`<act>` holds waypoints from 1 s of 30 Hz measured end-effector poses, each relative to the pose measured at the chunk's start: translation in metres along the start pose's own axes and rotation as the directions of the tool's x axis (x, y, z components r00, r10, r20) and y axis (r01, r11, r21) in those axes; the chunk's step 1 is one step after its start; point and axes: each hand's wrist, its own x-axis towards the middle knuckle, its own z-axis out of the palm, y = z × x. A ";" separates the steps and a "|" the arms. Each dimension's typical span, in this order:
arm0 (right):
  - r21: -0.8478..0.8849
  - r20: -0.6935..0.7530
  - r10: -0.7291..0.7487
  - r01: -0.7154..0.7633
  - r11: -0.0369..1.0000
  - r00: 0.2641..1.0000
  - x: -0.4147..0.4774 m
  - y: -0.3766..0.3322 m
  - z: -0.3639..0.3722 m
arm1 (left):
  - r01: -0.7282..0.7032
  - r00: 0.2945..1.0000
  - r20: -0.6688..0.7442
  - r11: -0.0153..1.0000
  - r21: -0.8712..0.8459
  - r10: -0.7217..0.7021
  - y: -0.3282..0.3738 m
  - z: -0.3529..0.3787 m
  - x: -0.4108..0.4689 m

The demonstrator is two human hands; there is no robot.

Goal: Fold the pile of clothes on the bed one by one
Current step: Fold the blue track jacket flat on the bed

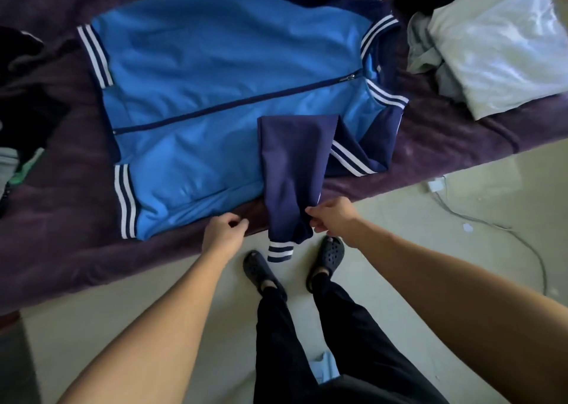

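A light blue zip jacket with navy sleeves and white-striped cuffs lies flat, zipped, on the purple bedspread. One navy sleeve is folded across the front and hangs over the bed's near edge, its striped cuff dangling above the floor. My right hand pinches this sleeve's right edge just above the cuff. My left hand hovers at the bed edge left of the sleeve, fingers curled, holding nothing that I can see.
A pale grey-white folded garment lies at the back right of the bed. Dark clothes are heaped at the left edge. My feet in dark clogs stand on the pale floor, and a cable trails at the right.
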 end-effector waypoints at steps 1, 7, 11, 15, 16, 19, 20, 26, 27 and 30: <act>0.022 0.028 0.011 -0.012 1.000 1.000 -0.001 -0.005 0.005 | -0.023 1.000 -0.018 0.998 -0.062 0.022 -0.002 0.000 -0.004; 0.278 0.093 -0.086 0.057 0.959 0.992 -0.029 -0.077 -0.001 | 0.414 0.864 0.503 0.615 -0.671 -0.033 0.033 -0.032 -0.032; 0.443 0.166 -0.198 0.106 0.890 0.966 -0.045 -0.140 0.003 | 0.391 0.861 0.488 0.429 -0.814 0.143 0.055 -0.073 -0.034; 0.626 0.150 -0.163 0.034 0.779 0.975 -0.053 -0.188 0.017 | 0.269 0.908 0.389 0.495 -0.826 0.155 0.056 -0.108 -0.027; 0.653 0.160 -0.161 0.018 0.757 0.974 -0.053 -0.197 0.020 | 0.274 0.907 0.392 0.495 -0.825 0.151 0.053 -0.114 -0.023; 0.685 0.205 -0.151 -0.032 0.728 0.967 -0.050 -0.214 0.024 | 0.319 0.878 0.402 0.310 -0.896 0.258 0.056 -0.131 -0.005; 0.702 0.210 -0.141 -0.048 0.710 0.968 -0.049 -0.218 0.024 | 0.303 0.885 0.370 0.254 -0.918 0.282 0.063 -0.138 0.002; 0.740 0.049 -0.100 0.031 0.671 0.994 -0.038 -0.242 -0.004 | 0.126 0.945 0.197 0.264 -0.956 0.262 0.147 -0.190 0.041; 0.734 0.018 -0.122 0.070 0.676 0.992 -0.036 -0.251 -0.013 | 0.111 0.939 0.189 0.265 -0.958 0.289 0.164 -0.200 0.047; 0.757 -0.073 -0.166 0.163 0.633 0.983 -0.027 -0.274 -0.039 | 0.088 0.907 0.187 0.265 -0.960 0.376 0.219 -0.230 0.066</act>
